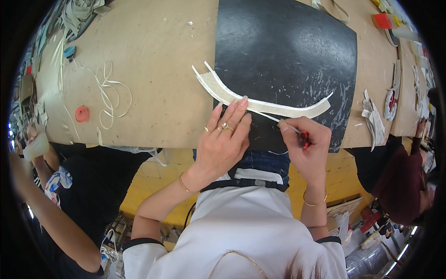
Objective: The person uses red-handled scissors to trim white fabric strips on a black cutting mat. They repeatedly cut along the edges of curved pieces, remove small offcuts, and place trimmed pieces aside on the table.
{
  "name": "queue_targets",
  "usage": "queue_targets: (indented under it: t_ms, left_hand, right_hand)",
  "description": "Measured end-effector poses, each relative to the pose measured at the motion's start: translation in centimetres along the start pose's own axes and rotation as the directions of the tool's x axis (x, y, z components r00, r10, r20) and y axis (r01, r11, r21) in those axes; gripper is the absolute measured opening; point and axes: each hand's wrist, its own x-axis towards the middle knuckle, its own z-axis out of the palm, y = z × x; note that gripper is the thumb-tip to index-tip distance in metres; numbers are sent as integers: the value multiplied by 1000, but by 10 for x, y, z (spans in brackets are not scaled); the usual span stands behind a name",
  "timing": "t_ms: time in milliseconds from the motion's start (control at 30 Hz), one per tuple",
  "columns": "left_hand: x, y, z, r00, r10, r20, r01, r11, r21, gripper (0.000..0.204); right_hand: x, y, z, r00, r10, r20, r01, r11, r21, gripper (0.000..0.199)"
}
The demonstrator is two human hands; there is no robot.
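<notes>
A curved beige fabric band [288,110] with white edging along both long sides lies across a black mat [288,56] and onto the brown table. My left hand [225,137] rests flat on its middle, fingers stretched out and pressing on the lower edge. My right hand [309,144], closed, pinches a narrow white tape [265,114] that runs from the band near my left fingertips. Held in the same fist is a small tool with a red-and-black handle [303,140]; its working end is hard to make out.
Loose white cord [109,86], a coral-red roll [81,114] and a blue cap [69,51] lie to the left. At the right are pale scraps [373,118], wrapped-handle scissors [391,104] and a red-and-yellow bottle [383,21]. Co-workers sit at both sides, one arm [60,218] close at left.
</notes>
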Motion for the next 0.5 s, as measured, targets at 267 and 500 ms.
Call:
queue_targets:
  t_ms: [267,500]
  left_hand:
    - [16,18,10,977,-46,-207,69,992,104,43]
    - [12,25,18,975,-78,-206,101,989,106,43]
  right_hand:
    - [3,-13,-12,933,271,238,-325,917,230,15]
    - [-5,-17,-3,925,317,209,-370,875,312,19]
